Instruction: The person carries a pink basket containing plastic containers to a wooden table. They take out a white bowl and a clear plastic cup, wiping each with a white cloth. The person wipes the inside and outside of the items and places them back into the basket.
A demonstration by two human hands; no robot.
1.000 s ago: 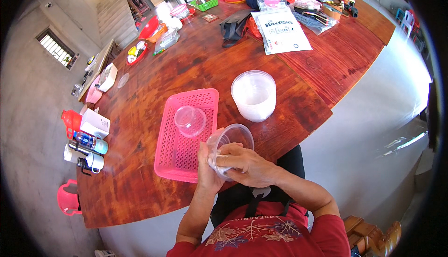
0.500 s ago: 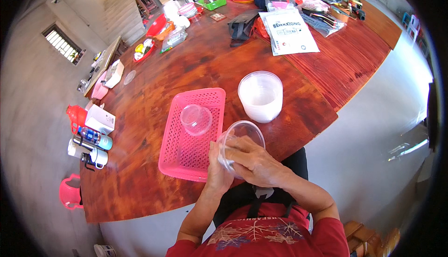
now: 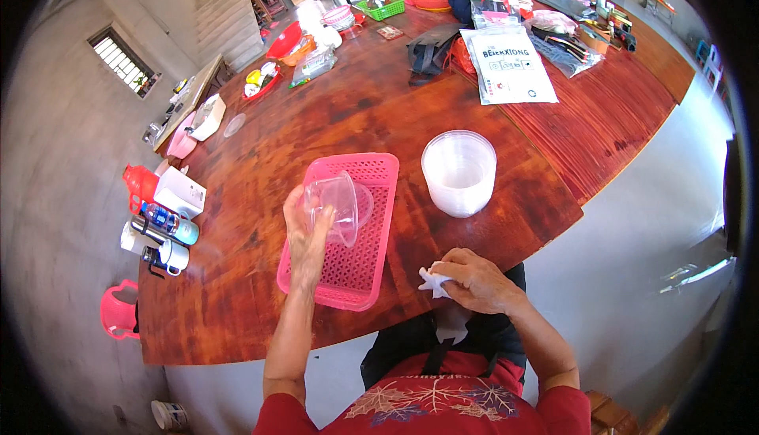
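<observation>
While both hands gripped one cup together half a second ago, they now work apart. Nearest, above the dark red shirt [image 3: 443, 410] with its leaf print, the right hand [image 3: 480, 281] is drawn in narrow around a crumpled white cloth or tissue [image 3: 434, 281] at the table's near edge; earlier that same hand had its fingers inside the cup. The left hand [image 3: 306, 233] has moved forward and leftward, holding the clear plastic cup [image 3: 334, 200] between thumb and fingers — tipped on its side, mouth toward the right — over the pink perforated plastic basket [image 3: 345, 275]. Whether the cup touches the basket, I cannot tell. Behind it, a second clear plastic cup [image 3: 365, 204] sits in the basket, now mostly hidden, though it showed fully before. To the basket's right, a stack of translucent round plastic cups [image 3: 458, 186] stands upright on the glossy red-brown wooden table [image 3: 229, 297], its place there unchanged. Farther off, at the left edge, a white handled mug [image 3: 175, 257] stands near a red plastic jug [image 3: 141, 182]; beyond, a flat white plastic package [image 3: 510, 71] lies across the table — also unmoved.
</observation>
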